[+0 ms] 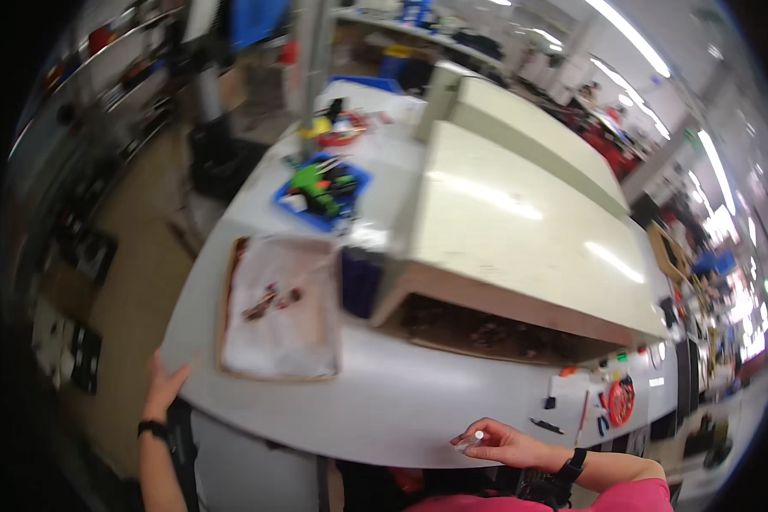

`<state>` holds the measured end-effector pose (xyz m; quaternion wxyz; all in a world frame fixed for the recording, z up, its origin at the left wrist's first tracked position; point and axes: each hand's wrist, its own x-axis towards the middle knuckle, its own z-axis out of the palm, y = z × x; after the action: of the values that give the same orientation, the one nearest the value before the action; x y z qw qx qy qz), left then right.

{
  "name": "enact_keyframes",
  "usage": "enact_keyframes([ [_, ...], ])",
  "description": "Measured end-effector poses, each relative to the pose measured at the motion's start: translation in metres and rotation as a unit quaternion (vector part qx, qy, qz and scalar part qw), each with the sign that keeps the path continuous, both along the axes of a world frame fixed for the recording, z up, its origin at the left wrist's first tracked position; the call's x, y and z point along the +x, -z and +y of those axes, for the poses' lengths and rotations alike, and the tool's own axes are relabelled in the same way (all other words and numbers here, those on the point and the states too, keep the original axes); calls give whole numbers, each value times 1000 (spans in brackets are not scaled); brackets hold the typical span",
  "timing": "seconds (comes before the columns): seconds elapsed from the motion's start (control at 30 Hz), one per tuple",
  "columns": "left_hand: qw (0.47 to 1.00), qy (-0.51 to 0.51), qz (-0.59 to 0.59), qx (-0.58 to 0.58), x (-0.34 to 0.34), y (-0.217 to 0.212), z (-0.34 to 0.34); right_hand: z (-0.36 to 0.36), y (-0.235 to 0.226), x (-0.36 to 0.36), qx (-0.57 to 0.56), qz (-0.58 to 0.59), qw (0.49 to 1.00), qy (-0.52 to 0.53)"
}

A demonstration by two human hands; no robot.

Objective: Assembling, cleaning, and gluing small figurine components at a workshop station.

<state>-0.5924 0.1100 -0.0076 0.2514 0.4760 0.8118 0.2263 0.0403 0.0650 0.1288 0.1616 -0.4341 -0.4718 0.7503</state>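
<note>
At the table's near left corner, my left hand (164, 386) rests by the edge with its thumb apart from the fingers and nothing seen in it. My right hand (508, 445) is over the table's front edge, thumb and fingers pinched on a small clear bottle with a white cap (476, 439). Blur hides the bottle's finer shape. Nearest my left hand is a shallow cardboard tray (227, 337) lined with white sheeting, with several small brownish-red parts (269, 302) lying in it.
A large cream-coloured housing (486, 205) with a low front opening covers much of the grey table (384, 401). A blue tray (283, 205) with green and black tools stands behind. To the right lie a red round dish (621, 401), pliers (603, 420) and a black pen-like tool (546, 425).
</note>
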Motion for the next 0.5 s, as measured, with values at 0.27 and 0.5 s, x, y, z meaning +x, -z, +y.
enact_keyframes([
  [0.27,991,-56,80,-95,12,-10,4,-34,62,116,153,-192,969,-9],
  [0.5,998,-36,36,-22,82,-70,11,-56,92,147,286,-146,947,-14],
])
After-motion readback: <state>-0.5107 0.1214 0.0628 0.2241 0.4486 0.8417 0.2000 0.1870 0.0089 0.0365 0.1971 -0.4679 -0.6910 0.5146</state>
